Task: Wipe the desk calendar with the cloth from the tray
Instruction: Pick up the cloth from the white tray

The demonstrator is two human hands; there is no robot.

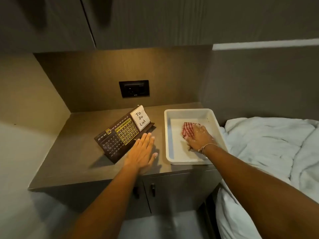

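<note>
Desk (72, 163): calendar (120, 135) long axis diagonal, L grip (141, 152) flat-splayed, R grip (198, 137) on cloth (188, 129).

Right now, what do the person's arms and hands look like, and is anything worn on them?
Both forearms are bare, with no sleeves in view and no gloves. The right hand has a thin, light-coloured bracelet around the wrist, and pale flecks, possibly suds or water, dot its back and fingers. The left hand carries no ring, watch or band that can be seen.
</note>
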